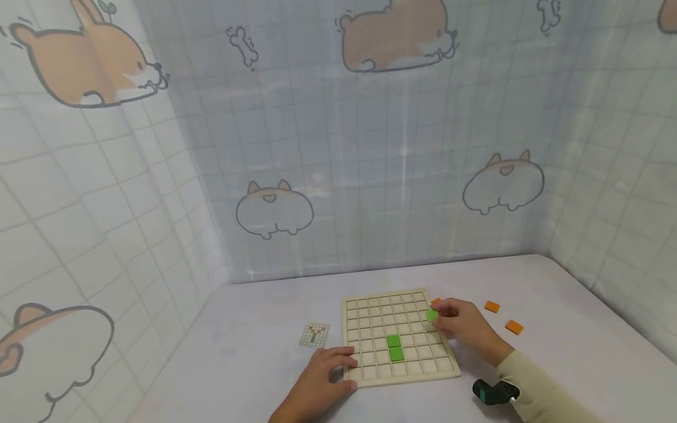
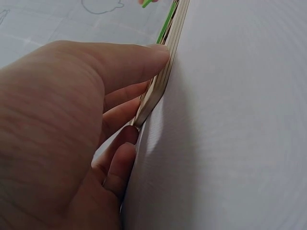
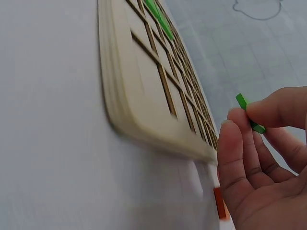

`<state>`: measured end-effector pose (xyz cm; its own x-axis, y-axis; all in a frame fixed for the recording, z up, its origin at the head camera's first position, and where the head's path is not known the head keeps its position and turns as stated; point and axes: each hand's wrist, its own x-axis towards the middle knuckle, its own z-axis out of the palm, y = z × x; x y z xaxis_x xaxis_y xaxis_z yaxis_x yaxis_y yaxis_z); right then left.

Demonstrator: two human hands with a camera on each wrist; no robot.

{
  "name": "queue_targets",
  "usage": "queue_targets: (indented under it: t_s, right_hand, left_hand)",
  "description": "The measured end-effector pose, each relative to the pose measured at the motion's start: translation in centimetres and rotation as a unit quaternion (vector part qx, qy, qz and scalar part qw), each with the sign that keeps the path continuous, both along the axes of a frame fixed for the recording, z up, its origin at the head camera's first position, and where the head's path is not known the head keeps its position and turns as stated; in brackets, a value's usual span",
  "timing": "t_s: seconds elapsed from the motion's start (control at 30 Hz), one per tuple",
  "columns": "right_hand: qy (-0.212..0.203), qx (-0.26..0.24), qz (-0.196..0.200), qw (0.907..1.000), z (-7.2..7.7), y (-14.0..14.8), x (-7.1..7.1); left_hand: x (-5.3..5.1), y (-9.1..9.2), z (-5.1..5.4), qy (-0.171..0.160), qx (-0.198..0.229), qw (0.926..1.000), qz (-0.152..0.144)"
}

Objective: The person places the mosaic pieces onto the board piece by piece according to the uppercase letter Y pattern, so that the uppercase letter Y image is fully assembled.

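In the head view, the right hand [image 1: 465, 326] pinches a flat green square tile [image 1: 431, 316] at the right edge of a pale wooden grid board [image 1: 370, 322], while the left hand [image 1: 322, 376] rests loosely spread fingers on its near left corner. The left wrist view shows the thumb touching the board's layered edge, apart from the other fingers. In the right wrist view, thumb and fingertips clamp the tile.

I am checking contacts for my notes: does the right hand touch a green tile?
Touching. The right wrist view shows the right hand pinching the green tile firmly.
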<state>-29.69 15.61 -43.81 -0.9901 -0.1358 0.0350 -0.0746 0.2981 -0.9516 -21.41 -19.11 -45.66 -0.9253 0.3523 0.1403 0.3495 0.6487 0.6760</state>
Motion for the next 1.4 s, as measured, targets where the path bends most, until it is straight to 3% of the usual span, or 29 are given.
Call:
queue_targets:
  t_s: [0.23,0.57,0.83,1.2,1.4]
  right_hand:
    - [0.005,-0.026,0.012,0.9996,-0.6,-1.5,-0.2]
    - [0.046,0.028,0.050,0.9973,-1.0,-2.8,0.0]
    - [0.038,0.013,0.086,0.9955,-0.4,-4.0,-0.8]
    - [0.028,-0.005,0.069,0.9972,-1.1,-5.5,-1.6]
    - [0.057,0.056,0.072,0.9942,-0.6,-6.3,-1.4]
  left_hand:
    - [0.0,0.0,-0.3,0.012,-0.007,0.9999,0.003]
    - [-0.2,-0.1,-0.2,0.018,-0.004,0.9997,-0.015]
    - [-0.2,-0.1,0.0,0.017,-0.012,0.9997,-0.013]
    - [-0.3,-0.3,-0.4,0.020,-0.014,0.9997,-0.011]
    - [-0.4,-0.2,-0.4,0.009,-0.014,0.9999,-0.004]
